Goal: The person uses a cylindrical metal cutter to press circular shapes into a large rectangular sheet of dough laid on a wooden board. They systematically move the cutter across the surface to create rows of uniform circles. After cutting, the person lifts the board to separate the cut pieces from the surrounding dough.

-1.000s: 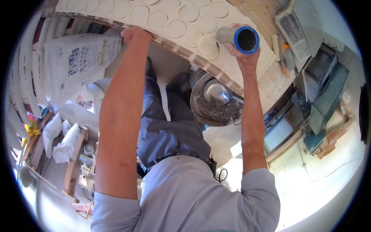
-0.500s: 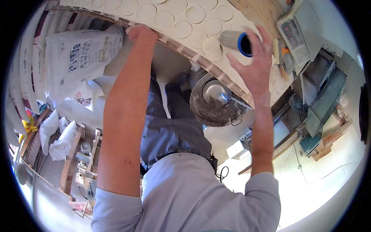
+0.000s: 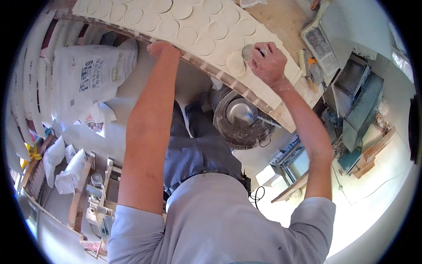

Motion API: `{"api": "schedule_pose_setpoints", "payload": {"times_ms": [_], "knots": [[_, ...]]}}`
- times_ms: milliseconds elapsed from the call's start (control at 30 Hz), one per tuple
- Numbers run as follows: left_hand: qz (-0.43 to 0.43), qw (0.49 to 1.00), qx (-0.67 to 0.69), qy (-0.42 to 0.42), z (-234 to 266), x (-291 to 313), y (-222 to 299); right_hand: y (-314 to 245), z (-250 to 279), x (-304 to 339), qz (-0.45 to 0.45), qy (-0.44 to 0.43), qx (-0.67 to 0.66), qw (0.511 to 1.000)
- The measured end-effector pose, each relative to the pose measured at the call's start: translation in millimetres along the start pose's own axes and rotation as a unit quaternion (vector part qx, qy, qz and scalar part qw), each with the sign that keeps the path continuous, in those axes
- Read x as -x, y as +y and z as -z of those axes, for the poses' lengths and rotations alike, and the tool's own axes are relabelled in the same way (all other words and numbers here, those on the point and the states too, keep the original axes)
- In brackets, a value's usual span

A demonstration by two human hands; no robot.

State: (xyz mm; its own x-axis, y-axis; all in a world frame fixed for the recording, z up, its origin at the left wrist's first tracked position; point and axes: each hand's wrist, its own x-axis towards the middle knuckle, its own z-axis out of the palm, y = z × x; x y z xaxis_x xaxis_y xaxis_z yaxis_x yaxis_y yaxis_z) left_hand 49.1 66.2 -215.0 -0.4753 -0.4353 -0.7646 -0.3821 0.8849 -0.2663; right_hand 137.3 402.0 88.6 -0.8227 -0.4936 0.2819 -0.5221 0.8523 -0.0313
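Observation:
A pale rolled-out dough sheet point(image 3: 290, 66) covers the front of the wooden table, with several round cuts pressed into it. My right hand point(image 3: 269, 64) is closed around a grey cylindrical cutter point(image 3: 248, 52); a bit of its blue rim shows between my fingers. The cutter stands on the dough beside a round dough piece point(image 3: 236, 64) that looks slightly lifted at one edge. My left hand point(image 3: 162, 49) grips the table's floury front edge point(image 3: 202, 62); its fingertips are mostly hidden.
Below the table edge stands a dark round pan point(image 3: 233, 134) with a metal bowl point(image 3: 241, 112) in it. A scraper and brush point(image 3: 310, 70) lie at the table's right, near a dusty scale point(image 3: 320, 44). White sacks point(image 3: 83, 83) stack up on the left.
My right hand has gone from open above the cutter to closed around it. The whole view has shifted a little. My left hand stays on the table edge.

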Motion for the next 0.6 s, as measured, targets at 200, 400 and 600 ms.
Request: {"api": "schedule_pose_setpoints", "payload": {"times_ms": [200, 400, 600], "knots": [[-0.081, 0.985, -0.148, 0.038, 34.5, 62.4, 14.6, -31.2, -17.0, 39.1, -0.416, 0.181, -0.202, 0.868], [-0.117, 0.965, -0.228, 0.053, 50.3, 90.5, -1.1, -40.3, -18.6, 48.5, -0.465, 0.236, -0.388, 0.760], [-0.121, 0.940, -0.302, 0.104, 49.6, 85.0, -9.5, -5.9, 22.8, 37.7, -0.468, 0.225, -0.339, 0.785]]}}
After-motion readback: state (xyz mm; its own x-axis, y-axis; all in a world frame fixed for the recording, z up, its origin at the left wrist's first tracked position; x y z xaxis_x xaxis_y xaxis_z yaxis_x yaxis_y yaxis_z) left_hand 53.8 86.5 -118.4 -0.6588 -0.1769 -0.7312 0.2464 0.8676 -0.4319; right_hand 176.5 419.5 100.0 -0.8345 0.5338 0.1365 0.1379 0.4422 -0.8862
